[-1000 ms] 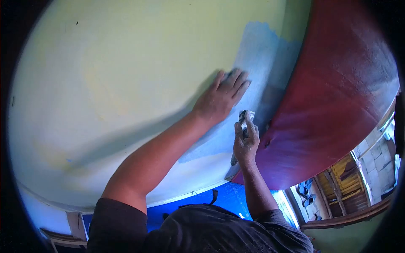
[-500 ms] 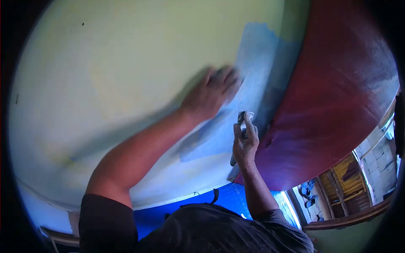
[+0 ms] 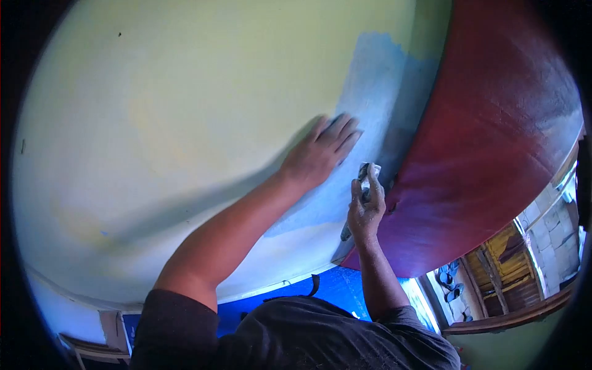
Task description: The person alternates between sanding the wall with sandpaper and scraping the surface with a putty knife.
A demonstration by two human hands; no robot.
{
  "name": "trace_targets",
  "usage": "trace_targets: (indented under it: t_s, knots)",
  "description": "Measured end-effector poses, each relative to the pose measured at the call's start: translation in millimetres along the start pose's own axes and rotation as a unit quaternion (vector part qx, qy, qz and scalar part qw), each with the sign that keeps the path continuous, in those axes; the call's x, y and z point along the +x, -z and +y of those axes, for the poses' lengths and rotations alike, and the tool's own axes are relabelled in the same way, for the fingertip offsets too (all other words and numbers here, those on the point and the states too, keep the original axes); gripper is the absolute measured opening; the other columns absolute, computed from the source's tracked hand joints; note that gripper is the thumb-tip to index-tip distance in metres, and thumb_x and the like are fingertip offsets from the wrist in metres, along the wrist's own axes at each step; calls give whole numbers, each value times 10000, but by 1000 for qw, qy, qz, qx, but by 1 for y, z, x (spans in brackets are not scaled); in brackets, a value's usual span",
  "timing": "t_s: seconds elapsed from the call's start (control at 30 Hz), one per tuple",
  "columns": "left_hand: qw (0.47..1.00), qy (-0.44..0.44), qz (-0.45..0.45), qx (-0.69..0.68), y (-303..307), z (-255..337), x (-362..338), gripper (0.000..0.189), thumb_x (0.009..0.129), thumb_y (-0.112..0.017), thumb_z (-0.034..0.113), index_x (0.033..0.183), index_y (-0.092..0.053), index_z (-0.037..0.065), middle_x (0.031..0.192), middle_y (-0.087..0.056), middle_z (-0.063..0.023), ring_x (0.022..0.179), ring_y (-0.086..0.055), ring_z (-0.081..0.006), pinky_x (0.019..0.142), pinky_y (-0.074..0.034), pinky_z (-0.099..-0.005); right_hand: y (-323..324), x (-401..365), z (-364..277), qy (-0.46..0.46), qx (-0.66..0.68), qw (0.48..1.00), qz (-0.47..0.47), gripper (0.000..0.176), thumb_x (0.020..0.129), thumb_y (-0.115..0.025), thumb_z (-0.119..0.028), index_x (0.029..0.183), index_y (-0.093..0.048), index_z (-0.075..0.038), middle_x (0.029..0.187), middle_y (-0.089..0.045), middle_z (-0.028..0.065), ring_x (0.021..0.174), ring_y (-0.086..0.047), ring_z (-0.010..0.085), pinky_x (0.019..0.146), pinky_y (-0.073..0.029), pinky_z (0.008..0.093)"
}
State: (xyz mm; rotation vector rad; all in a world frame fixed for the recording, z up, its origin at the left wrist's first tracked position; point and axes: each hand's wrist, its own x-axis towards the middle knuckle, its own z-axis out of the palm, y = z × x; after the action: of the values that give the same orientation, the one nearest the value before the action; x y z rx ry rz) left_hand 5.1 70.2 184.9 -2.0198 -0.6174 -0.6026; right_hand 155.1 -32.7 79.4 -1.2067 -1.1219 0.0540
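My left hand [image 3: 324,151] lies with its fingers stretched out against the pale wall [image 3: 203,80], at the left edge of a bluish-grey coated patch [image 3: 370,80]. Something dark shows between and beneath the fingers; whether it is a thin sheet or shadow I cannot make out. Lower and to the right, my right hand [image 3: 367,213] is closed around what looks like a putty knife [image 3: 372,168]. Its whitish, smeared end points up past the fingers, and a dark handle end shows below the hand. Whitish dust covers the right hand and forearm.
A dark red panel [image 3: 487,135] borders the coated patch on the right. Below the wall is a blue surface [image 3: 339,290]. Several sandals [image 3: 453,287] lie at the lower right, near a wooden sill [image 3: 512,317].
My left hand has moved right and slightly down along the wall, and its blur is gone. My right hand has shifted a little to the right, still holding the putty knife.
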Motion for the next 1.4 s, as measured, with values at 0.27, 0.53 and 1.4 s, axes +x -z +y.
trace_targets:
  t_s: [0.27,0.53,1.4]
  knots:
    - [987,135,-79,-27,38,20,-148,628,1022,-617,306,1644,-533,318,1718,-478,3,1588,-414,-239,1219,-316,-571,-8,-9,-33,-10,-64,984,-166,585,1028,-772,-118,1587,-603,-127,1120,-695,229,961,-721,338,877,-578,430]
    - [973,228,17,-27,54,-36,-117,722,900,-757,368,1603,-601,310,1708,-445,-216,1573,-399,-457,1225,-303,-656,-38,26,-43,37,-22,994,-103,580,1039,-747,-97,1597,-593,-136,1030,-664,216,825,-664,294,781,-566,410]
    - [981,189,26,43,43,-36,-111,617,939,-697,440,1540,-661,307,1685,-517,-160,1565,-426,-404,1248,-246,-614,-29,51,-66,-12,-28,995,-98,524,1074,-709,-132,1588,-606,-109,1022,-676,223,837,-674,310,796,-562,424]
